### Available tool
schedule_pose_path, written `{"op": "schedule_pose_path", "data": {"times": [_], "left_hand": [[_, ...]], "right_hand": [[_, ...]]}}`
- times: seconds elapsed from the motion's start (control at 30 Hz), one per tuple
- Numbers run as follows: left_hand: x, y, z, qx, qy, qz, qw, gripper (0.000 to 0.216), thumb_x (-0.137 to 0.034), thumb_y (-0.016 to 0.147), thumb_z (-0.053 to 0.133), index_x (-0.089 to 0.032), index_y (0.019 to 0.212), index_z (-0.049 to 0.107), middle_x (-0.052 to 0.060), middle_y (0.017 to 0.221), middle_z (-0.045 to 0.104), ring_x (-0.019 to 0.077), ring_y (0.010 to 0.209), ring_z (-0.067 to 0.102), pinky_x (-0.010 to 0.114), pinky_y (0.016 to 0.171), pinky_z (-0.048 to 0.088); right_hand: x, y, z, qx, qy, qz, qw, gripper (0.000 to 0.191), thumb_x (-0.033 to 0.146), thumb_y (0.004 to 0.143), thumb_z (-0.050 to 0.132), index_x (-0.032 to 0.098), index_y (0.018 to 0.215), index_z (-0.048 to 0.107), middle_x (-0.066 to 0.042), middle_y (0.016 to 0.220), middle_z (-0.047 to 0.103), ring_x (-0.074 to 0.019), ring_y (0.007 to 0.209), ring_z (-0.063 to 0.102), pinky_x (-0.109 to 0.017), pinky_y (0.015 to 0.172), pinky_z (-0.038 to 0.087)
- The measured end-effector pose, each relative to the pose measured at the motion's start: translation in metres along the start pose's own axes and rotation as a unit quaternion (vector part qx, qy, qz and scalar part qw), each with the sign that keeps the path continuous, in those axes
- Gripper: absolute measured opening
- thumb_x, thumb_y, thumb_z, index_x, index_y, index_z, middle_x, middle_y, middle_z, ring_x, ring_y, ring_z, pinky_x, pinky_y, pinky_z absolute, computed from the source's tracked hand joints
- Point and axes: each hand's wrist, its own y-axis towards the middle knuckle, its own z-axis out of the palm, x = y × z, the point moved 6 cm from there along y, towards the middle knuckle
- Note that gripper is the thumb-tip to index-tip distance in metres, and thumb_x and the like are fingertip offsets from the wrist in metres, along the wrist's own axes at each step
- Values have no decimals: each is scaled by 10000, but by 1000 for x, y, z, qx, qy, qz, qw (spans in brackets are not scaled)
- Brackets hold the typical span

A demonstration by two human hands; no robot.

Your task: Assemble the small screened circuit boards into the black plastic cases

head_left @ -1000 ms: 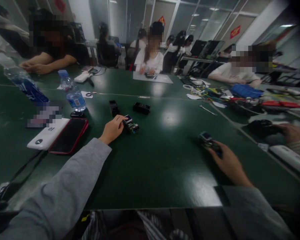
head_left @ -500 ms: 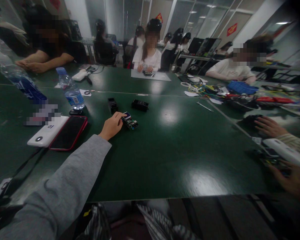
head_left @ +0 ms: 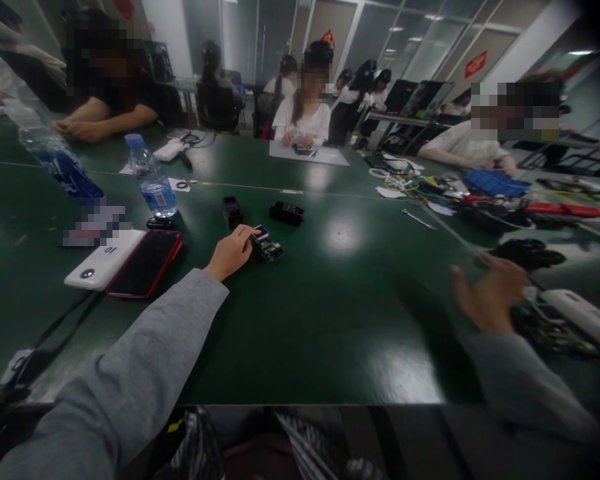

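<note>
The left hand point(head_left: 231, 252) lay on the green surface point(head_left: 330, 320) with its fingertips closed lightly against the near-left end of a small circuit board point(head_left: 267, 245), which sat flat a little left of the middle of the scene; the touch looked like a way to steady the board rather than lift it, since the board rested fully on the surface. The right hand point(head_left: 487, 297) hovered at the right, blurred, its fingers spread apart and holding nothing, just beside a tangle of wires and a white device point(head_left: 577, 319), as though reaching there. Beyond the board stood 2 small black blocks point(head_left: 233, 211), the other one point(head_left: 287, 213) lying to its right, both close to the board and probably kept within easy reach. To the left lay a phone in a red case point(head_left: 145, 263), screen up, touching a white power bank point(head_left: 103, 260) that bore the number 10, the only writing clear enough to read. A water bottle point(head_left: 151, 180) with a blue cap stood farther left; its label was too small to read. Red signs on the far glass walls could not be read either.
</note>
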Motion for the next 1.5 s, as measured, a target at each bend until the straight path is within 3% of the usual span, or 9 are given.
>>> {"op": "schedule_pose_path", "data": {"times": [0.17, 0.23, 0.4, 0.53, 0.7, 0.87, 1.07, 1.27, 1.5], "left_hand": [[-2, 0, -1, -3, 6, 3, 1000, 391, -111, 923, 494, -237, 1289, 551, 66, 1304, 576, 198, 998, 663, 334, 830, 575], [-3, 1, -1, -2, 9, 2, 1000, 395, -113, 925, 495, -239, 1295, 547, 66, 1307, 576, 197, 991, 665, 334, 826, 577], [-3, 1, 0, 0, 7, 2, 1000, 394, -114, 931, 493, -244, 1300, 540, 66, 1311, 571, 188, 965, 665, 331, 814, 577], [-2, 2, 0, 4, 5, 4, 1000, 397, -112, 932, 501, -244, 1304, 532, 62, 1300, 571, 176, 931, 664, 313, 776, 574], [-4, 2, -1, 1, 1, 7, 1000, 401, -94, 927, 496, -238, 1300, 528, 59, 1284, 578, 173, 932, 662, 311, 781, 575], [-5, 2, -2, 5, -7, 6, 1000, 392, -96, 929, 495, -233, 1294, 531, 58, 1277, 584, 181, 962, 663, 323, 800, 579], [-3, 2, -1, 0, -4, 6, 1000, 402, -97, 927, 496, -243, 1299, 534, 49, 1281, 585, 188, 986, 664, 326, 830, 575], [-1, 2, 2, 1, -1, 4, 1000, 411, -102, 925, 506, -254, 1307, 530, 45, 1282, 581, 182, 955, 665, 319, 817, 574], [1, 1, 2, -5, 2, 6, 1000, 397, -107, 922, 515, -247, 1293, 545, 54, 1290, 579, 183, 926, 668, 311, 772, 573]], "right_hand": [[197, -42, 94, 203, 148, -210, 945, 670, 629, 974, 314, 198, 1484, 355, -199, 1484, 390, -369, 1375, 381, -614, 1059, 344], [265, -48, 105, 195, 182, -262, 928, 610, 543, 992, 352, 222, 1507, 296, -171, 1545, 316, -326, 1431, 311, -578, 1109, 312], [327, -23, 139, 192, 193, -275, 922, 590, 412, 979, 421, 192, 1510, 289, -178, 1577, 272, -341, 1463, 241, -622, 1112, 297], [319, -11, 152, 200, 194, -243, 929, 445, 316, 960, 421, 158, 1374, 463, -197, 1380, 484, -368, 1310, 412, -597, 974, 448], [302, -29, 114, 181, 151, -267, 934, 377, 319, 964, 414, 139, 1274, 533, -196, 1188, 542, -378, 1128, 506, -578, 899, 475], [251, -24, 101, 143, 113, -212, 960, 455, 420, 952, 461, 138, 1301, 544, -234, 1292, 494, -432, 1179, 473, -627, 901, 446], [200, -14, 117, 197, 160, -181, 950, 513, 426, 950, 471, 151, 1381, 509, -171, 1122, 612, -320, 994, 607, -504, 852, 527], [159, -54, 59, 229, 205, -238, 921, 546, 439, 937, 519, 197, 1425, 476, -130, 1155, 616, -265, 993, 625, -432, 879, 537], [50, -48, 16, 198, 129, -134, 962, 571, 532, 920, 537, 249, 1415, 522, -154, 1193, 639, -305, 1043, 635, -457, 866, 522]]}}
